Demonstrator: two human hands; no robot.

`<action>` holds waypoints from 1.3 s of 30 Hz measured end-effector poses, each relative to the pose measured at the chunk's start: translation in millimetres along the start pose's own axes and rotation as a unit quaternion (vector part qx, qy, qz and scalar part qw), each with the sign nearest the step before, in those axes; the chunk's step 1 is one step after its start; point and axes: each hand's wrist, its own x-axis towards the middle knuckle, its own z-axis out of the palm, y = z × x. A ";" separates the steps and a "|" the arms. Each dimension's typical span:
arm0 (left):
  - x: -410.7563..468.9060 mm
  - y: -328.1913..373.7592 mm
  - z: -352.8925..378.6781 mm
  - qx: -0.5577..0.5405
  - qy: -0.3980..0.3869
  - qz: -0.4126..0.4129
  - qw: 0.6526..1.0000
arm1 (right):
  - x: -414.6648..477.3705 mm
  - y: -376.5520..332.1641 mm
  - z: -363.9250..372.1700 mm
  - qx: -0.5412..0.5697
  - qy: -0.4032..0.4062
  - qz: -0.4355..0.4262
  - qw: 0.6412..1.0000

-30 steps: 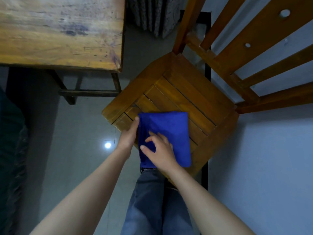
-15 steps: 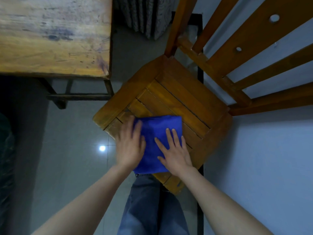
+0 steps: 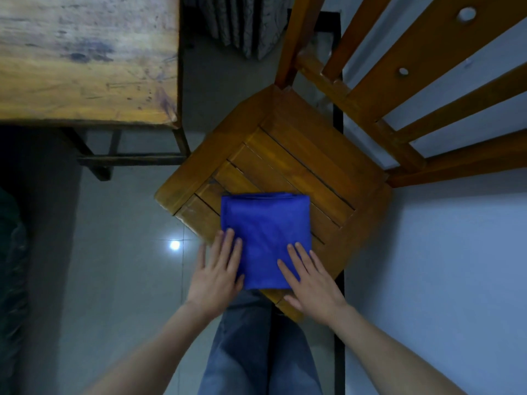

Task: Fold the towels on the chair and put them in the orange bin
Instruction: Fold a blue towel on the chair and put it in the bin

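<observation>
The towel (image 3: 265,238) lies folded into a near-square at the near corner of the chair (image 3: 299,166), its near edge jutting past the seat. Your left hand (image 3: 216,275) rests flat on its near left corner and your right hand (image 3: 310,280) on its near right. Your fingers are straight and slightly spread, gripping nothing. The towel stretches away from your fingertips, equally close to both hands.

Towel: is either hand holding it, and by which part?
Nothing is held. The left hand and right hand lie flat, fingers straight, on the towel's near left and right corners, on the chair.
</observation>
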 end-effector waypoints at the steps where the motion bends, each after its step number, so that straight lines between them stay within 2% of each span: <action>1: -7.3 7.3 7.4 0.015 0.022 0.068 0.997 | -6.5 -2.5 4.7 -0.002 -0.004 0.007 1.000; 3: -19.4 21.8 19.8 0.049 0.007 0.146 0.988 | -17.7 -9.4 12.1 -0.004 0.007 0.018 1.000; 5: -27.2 30.8 29.6 0.059 -0.007 0.137 0.989 | -26.1 -17.5 17.2 -0.008 0.010 0.019 1.000; 7: -31.9 38.4 35.0 0.064 0.015 0.126 0.990 | -35.1 -24.1 24.4 -0.002 0.002 0.025 1.000; 13: -42.0 48.4 47.8 0.068 0.057 0.165 0.982 | -61.7 -43.6 41.7 -0.005 0.013 0.045 0.999; 15: -37.0 47.2 51.2 0.075 0.108 0.172 0.976 | -60.4 -48.8 44.7 -0.003 0.009 0.062 0.998; 17: -30.0 47.2 50.1 0.073 0.125 0.170 0.975 | -55.7 -54.5 47.0 -0.027 0.034 0.077 0.996; 21: -21.9 53.7 40.1 0.058 0.104 0.176 0.977 | -49.1 -59.0 49.1 -0.045 0.076 0.088 0.992; 26: -26.0 55.0 24.7 0.047 0.068 0.213 0.973 | -54.9 -52.8 47.8 -0.010 0.147 0.096 0.984; 28: -37.4 61.5 24.2 0.065 0.062 0.192 0.977 | -65.2 -50.6 46.0 -0.005 0.166 0.091 0.982; 33: -62.0 95.8 46.9 0.053 0.024 0.077 0.995 | -86.3 -40.7 42.0 0.043 0.177 0.098 0.978; 37: -65.4 118.2 63.6 0.020 0.083 0.021 0.996 | -106.1 -34.5 48.9 0.055 0.193 0.079 0.976; 39: -67.1 124.7 64.9 0.004 0.112 0.042 0.993 | -118.3 -28.1 50.3 0.053 0.184 0.066 0.979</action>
